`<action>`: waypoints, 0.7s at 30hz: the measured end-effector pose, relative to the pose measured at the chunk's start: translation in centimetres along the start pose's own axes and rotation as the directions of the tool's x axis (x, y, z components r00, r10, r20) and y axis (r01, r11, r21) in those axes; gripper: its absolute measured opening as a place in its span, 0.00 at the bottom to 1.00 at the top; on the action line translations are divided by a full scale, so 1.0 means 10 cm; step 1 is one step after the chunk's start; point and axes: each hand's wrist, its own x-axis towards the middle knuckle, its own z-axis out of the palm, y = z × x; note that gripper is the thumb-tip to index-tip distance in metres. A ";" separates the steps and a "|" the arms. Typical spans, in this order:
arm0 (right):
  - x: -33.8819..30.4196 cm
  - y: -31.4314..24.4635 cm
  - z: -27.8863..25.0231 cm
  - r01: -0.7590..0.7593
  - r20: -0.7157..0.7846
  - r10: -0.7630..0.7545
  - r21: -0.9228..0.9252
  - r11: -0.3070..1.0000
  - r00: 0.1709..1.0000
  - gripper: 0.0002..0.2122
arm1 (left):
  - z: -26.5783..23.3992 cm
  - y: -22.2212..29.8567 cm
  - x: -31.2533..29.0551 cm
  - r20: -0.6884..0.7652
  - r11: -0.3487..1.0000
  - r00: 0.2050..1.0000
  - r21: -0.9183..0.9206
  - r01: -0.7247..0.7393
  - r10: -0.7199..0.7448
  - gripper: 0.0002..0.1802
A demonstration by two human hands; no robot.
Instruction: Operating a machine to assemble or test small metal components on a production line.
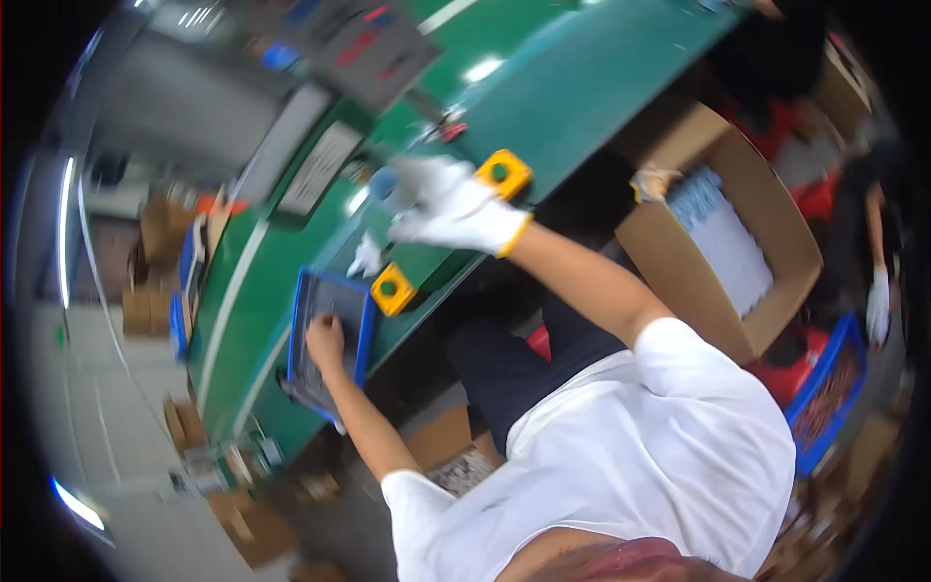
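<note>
My left hand (326, 341), bare, is over a blue-rimmed tray (303, 301) on the green bench. Its fingers are drawn together at a small dark reddish spot I cannot make out. My right hand (461, 206), in a white glove with a yellow cuff, is stretched forward over the bench. Beside its fingertips is a blurred round pale-blue thing (385, 184); motion blur hides whether the fingers hold it. Two yellow boxes with green buttons sit at the bench edge, one button box (503, 175) by the glove, the other button box (394, 289) beside the tray.
A crumpled white thing (367, 256) lies between the tray and the glove. A grey machine (344, 44) stands at the bench's far side. To my right is an open cardboard box (786, 228) holding pale-blue and white contents. Behind it is a blue crate (824, 393) and another person's gloved hand (878, 308).
</note>
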 end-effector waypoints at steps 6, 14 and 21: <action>0.17 0.31 0.13 0.260 -0.284 -0.295 -0.152 0.953 0.912 0.22 | -0.10 0.44 0.03 -0.098 0.976 0.994 -0.207 -0.073 0.053 0.12; 0.18 0.33 0.04 -0.024 -0.019 0.024 0.012 1.000 1.000 0.25 | -0.07 1.54 -0.67 -0.278 0.723 0.957 -0.643 -0.253 0.087 0.07; 0.21 0.26 -0.11 0.165 -0.305 -0.114 0.146 0.975 0.945 0.21 | -0.05 2.13 -0.41 -0.291 0.677 0.936 -0.649 -0.346 0.199 0.06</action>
